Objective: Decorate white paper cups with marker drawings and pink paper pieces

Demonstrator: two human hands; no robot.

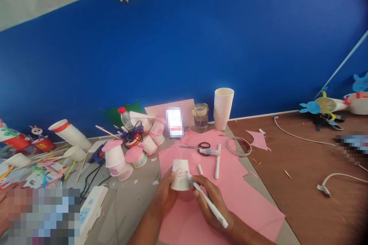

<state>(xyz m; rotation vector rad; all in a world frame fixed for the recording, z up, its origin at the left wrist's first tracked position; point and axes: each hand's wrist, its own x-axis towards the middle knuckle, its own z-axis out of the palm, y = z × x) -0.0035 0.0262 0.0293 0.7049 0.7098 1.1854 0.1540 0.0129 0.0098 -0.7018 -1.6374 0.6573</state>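
My left hand (166, 189) grips a white paper cup (180, 183) turned upside down, with pink marks and a pale green-blue mark on its side. In my right hand (211, 203) is a white marker (211, 204), its tip at or close to the right side of the cup. Pink paper (235, 206) lies beneath both hands. Just beyond the cup, a pen cap (200, 169) and another white marker (217, 162) rest on the paper. Scissors (201, 147) with black handles lie behind them, next to a small white tube (211, 152).
A tall stack of paper cups (223, 109), a glass jar (200, 116) and a lit phone (174, 122) stand along the wall. Decorated pink-and-white cups (115, 155) crowd the left, near a power strip (93, 208). A tape roll (239, 146) lies right of the scissors.
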